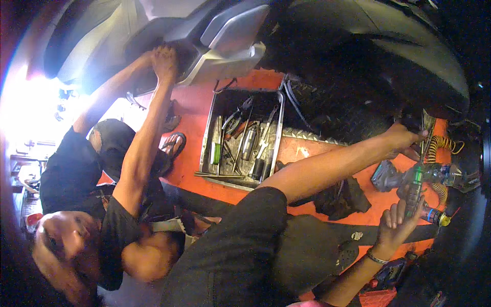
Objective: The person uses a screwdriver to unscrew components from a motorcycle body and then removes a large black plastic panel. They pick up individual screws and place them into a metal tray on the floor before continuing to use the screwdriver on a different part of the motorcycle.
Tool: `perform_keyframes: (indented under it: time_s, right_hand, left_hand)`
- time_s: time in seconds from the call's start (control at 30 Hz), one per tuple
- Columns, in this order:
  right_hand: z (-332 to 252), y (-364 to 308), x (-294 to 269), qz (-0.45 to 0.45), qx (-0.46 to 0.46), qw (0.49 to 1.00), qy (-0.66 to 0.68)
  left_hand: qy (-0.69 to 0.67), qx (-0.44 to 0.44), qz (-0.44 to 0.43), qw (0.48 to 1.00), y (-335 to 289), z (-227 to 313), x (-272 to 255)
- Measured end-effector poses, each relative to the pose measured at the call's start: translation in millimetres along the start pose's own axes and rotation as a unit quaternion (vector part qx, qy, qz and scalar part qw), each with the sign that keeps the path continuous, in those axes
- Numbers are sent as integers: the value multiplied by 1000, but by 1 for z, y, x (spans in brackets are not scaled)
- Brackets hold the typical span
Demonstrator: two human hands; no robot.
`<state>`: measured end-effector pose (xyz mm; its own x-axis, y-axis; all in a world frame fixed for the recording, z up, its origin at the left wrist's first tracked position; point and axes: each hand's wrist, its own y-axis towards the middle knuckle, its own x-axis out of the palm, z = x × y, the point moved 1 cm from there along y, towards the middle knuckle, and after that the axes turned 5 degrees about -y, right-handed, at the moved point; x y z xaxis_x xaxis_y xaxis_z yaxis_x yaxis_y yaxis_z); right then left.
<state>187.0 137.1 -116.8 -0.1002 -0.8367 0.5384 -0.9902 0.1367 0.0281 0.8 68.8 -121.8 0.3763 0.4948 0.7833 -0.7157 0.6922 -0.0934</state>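
My left hand [404,139] reaches out to the right, under the dark bodywork of what looks like a scooter [409,56]. Its fingers close around a narrow metal piece whose kind is unclear. Just below, my right hand [399,220], with a bracelet at the wrist, grips a screwdriver [411,192] with a green and dark handle. The screwdriver points up toward my left hand; its tip is hidden there. Beside it lie a teal power tool [384,176] and a spray can [434,217] with a yellow cap.
A metal tray [205,148] of pliers, wrenches and screwdrivers stands on the orange floor [197,110]. A yellow coiled hose [439,146] hangs at the right. Dark cloth [342,199] lies below my left forearm. At the left, another person [71,169] has both hands on the bodywork.
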Motion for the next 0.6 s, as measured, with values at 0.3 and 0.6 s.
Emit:
perform_keyframes:
  time_s: [0.3, 0.6]
  right_hand:
    - [-5, -8, 32, 315, 32, 941, -121]
    - [-1, 24, 41, 324, -117, 736, -583]
  left_hand:
    - [28, -42, 19, 999, -1, 10, 6]
    - [78, -147, 83, 983, -39, -19, -12]
